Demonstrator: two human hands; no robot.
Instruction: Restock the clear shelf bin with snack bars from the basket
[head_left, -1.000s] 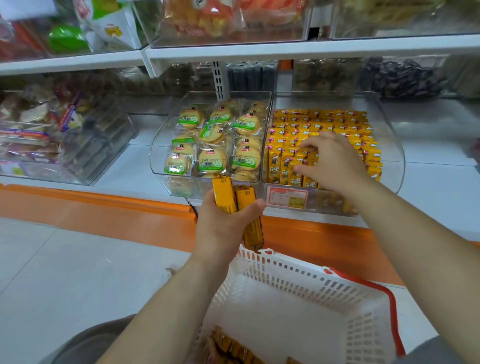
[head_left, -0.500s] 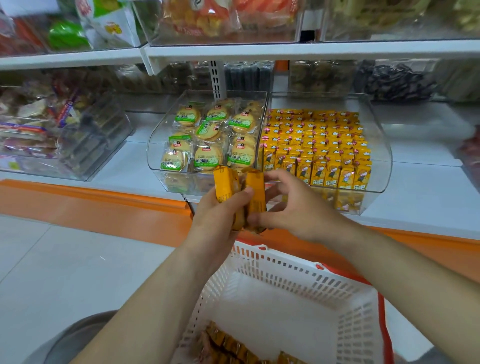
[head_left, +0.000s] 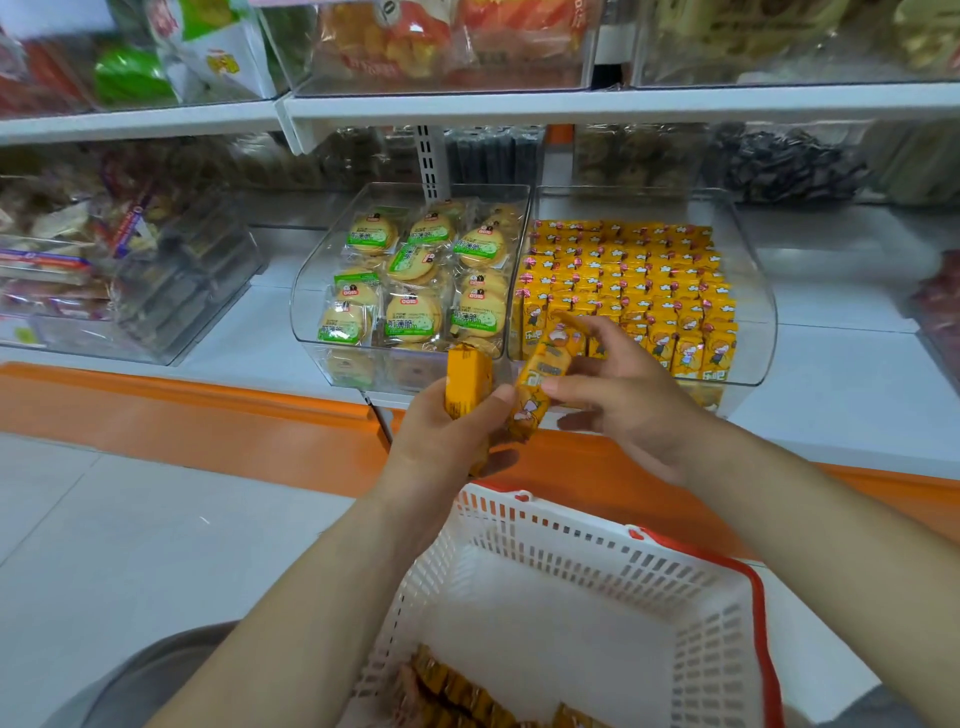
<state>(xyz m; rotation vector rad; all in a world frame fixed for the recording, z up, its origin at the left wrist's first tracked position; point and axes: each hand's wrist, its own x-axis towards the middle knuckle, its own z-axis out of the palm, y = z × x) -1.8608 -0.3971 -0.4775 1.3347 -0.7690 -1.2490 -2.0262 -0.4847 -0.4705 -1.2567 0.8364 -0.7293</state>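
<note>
A clear shelf bin (head_left: 756, 312) at centre right holds several rows of upright yellow snack bars (head_left: 634, 280). In front of it my left hand (head_left: 441, 441) grips a yellow bar (head_left: 467, 379) standing upright. My right hand (head_left: 628, 395) pinches a second yellow bar (head_left: 543, 374), tilted, its lower end still against my left thumb. Below, a white basket (head_left: 717, 639) with a red handle holds a few more bars (head_left: 457, 696) along its near edge.
A second clear bin (head_left: 306, 312) of green-labelled round biscuits (head_left: 415, 280) adjoins the bar bin on the left. Another clear bin (head_left: 171, 312) of mixed snacks sits far left. An upper shelf (head_left: 519, 104) overhangs. An orange plinth (head_left: 182, 410) runs below the shelf.
My right hand left the bin, came back to my left hand and took hold of one of the two bars there. That bar now tilts away to the right.
</note>
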